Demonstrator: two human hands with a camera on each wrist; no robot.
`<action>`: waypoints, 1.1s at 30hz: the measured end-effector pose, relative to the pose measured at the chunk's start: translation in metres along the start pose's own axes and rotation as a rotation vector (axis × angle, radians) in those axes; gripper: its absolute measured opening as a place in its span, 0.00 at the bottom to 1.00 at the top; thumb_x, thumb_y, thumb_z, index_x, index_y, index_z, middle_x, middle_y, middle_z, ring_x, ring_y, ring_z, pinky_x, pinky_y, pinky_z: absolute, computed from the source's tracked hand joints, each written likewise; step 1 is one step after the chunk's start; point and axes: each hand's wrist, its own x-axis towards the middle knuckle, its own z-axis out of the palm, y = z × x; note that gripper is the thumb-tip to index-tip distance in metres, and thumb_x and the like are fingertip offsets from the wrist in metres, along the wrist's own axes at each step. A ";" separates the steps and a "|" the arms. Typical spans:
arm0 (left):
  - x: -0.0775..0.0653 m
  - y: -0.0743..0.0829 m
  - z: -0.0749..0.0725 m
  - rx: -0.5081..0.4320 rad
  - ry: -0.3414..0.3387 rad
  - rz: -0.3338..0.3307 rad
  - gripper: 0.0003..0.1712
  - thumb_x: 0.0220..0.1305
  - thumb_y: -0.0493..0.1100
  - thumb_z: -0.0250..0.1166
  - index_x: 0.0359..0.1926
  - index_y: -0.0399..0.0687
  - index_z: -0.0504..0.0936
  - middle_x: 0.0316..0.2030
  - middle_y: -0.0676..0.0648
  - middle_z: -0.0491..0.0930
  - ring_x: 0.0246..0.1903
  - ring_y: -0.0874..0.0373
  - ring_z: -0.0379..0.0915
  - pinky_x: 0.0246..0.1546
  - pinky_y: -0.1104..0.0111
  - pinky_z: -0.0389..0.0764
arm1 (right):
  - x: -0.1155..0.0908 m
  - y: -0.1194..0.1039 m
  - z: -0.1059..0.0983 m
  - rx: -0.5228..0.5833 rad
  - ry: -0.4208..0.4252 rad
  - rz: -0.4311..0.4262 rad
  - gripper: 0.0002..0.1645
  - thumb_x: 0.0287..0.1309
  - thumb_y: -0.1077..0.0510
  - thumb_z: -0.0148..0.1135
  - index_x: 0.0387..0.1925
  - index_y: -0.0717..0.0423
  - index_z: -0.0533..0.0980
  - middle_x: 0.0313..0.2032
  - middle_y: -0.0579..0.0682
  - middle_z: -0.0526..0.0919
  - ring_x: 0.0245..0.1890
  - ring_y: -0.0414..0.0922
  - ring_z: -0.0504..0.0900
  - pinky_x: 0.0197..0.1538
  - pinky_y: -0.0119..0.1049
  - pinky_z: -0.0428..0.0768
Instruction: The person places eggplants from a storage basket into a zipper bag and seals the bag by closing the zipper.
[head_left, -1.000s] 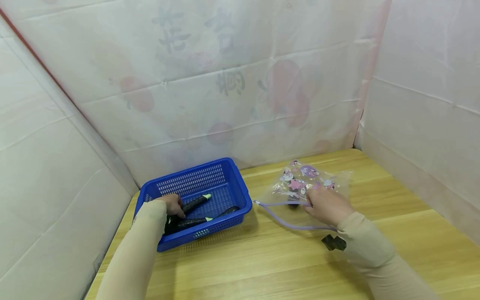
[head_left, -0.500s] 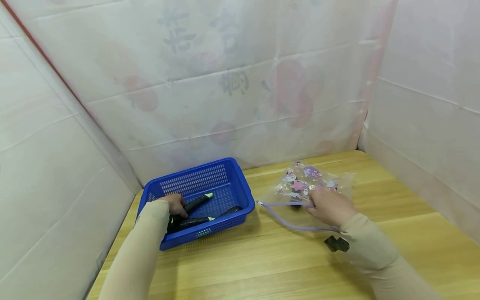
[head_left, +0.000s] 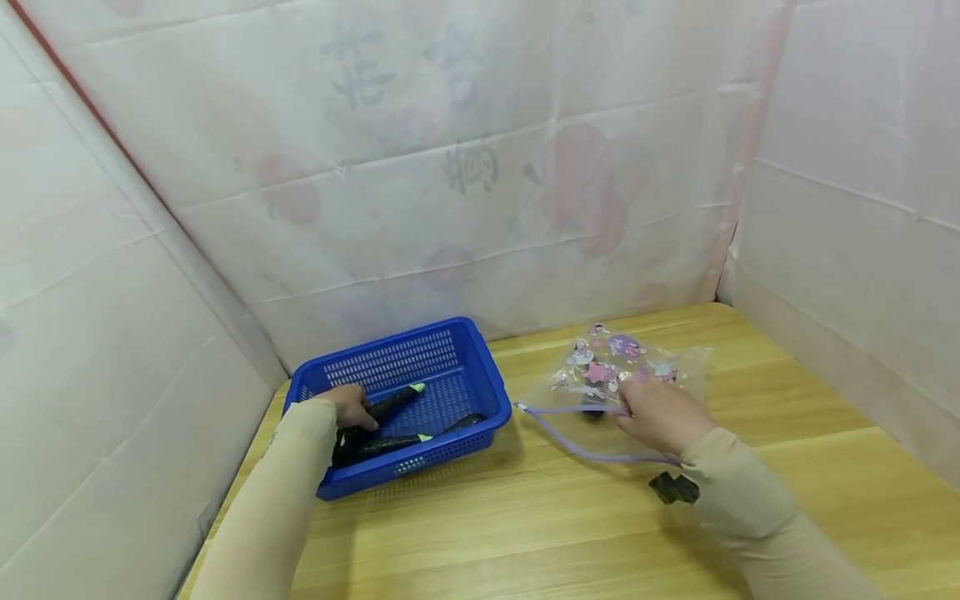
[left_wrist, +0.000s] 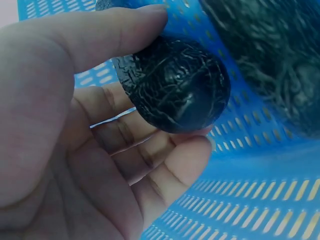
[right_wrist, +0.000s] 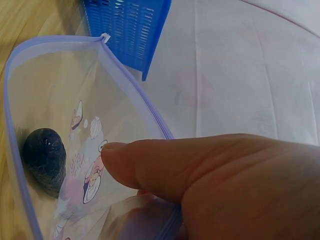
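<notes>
While left fingers (left_wrist: 189, 159) grip one eggplant (left_wrist: 177, 90), other eggplants (head_left: 388, 445) lie beside it in the basket (head_left: 487, 371), right fingers (right_wrist: 150, 161) pinching a bag (head_left: 596, 372).

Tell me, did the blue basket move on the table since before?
No. Judged by the wooden table in the head view, the blue plastic basket hasn't visibly slid any way.
</notes>
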 end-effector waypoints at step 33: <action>-0.029 0.016 -0.023 -0.032 0.165 0.209 0.24 0.58 0.53 0.69 0.47 0.39 0.79 0.36 0.46 0.79 0.32 0.55 0.76 0.37 0.59 0.78 | -0.001 -0.003 -0.008 0.018 -0.003 0.013 0.19 0.55 0.52 0.66 0.18 0.49 0.66 0.17 0.44 0.67 0.17 0.41 0.67 0.22 0.36 0.65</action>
